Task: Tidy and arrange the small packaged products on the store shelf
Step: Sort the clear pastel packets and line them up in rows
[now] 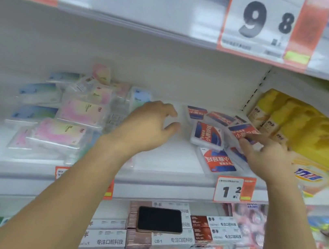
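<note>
On the white shelf [166, 163] lie several small clear cases with red and blue labels [208, 135], scattered at the right. A loose heap of pink and blue flat packs [76, 111] fills the left part. My left hand [148, 126] hovers over the bare middle of the shelf, fingers curled and apart, holding nothing. My right hand [267, 159] reaches into the red-and-blue cases, its fingertips pinching the edge of one case [243, 132] that is tilted up. Motion blur softens the details.
Yellow bottles and packs [307, 133] crowd the shelf's right end. A 1.2 price tag [232, 190] hangs on the front rail. On the shelf below, a black phone [159, 219] lies on toothpaste boxes [163, 239]. A large 9.8 price sign [264, 24] hangs overhead.
</note>
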Demonstrator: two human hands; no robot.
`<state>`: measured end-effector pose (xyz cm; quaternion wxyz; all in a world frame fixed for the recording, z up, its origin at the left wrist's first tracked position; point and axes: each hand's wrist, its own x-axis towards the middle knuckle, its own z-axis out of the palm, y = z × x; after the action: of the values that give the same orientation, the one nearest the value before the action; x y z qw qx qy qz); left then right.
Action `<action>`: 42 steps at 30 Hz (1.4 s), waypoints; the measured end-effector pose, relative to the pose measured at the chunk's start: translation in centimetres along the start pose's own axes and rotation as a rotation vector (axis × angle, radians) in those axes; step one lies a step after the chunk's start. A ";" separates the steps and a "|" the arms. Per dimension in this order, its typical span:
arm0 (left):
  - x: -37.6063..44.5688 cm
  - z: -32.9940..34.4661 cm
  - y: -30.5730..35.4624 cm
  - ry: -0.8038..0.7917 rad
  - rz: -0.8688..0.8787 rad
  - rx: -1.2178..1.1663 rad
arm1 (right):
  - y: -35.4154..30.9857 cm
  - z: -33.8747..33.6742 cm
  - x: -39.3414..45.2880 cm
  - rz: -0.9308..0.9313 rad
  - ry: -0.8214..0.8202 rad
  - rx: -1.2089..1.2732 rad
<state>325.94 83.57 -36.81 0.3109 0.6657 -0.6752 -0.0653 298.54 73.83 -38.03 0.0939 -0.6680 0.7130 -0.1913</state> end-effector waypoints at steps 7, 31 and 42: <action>-3.8 -8.3 -5.8 -0.096 -0.304 0.412 | -10.1 0.1 -6.6 -0.388 0.288 0.545; -12.6 -12.2 -15.8 0.278 -0.593 -0.170 | -33.3 11.0 -7.0 -0.725 -0.542 0.003; -11.4 -12.0 -15.4 0.249 -0.634 -0.266 | -28.4 2.9 -3.7 -0.484 -0.279 0.817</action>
<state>344.30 96.52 -38.78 0.4388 0.7985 -0.3779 -0.1644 326.00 76.04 -29.81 0.3955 -0.7421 0.3848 -0.3805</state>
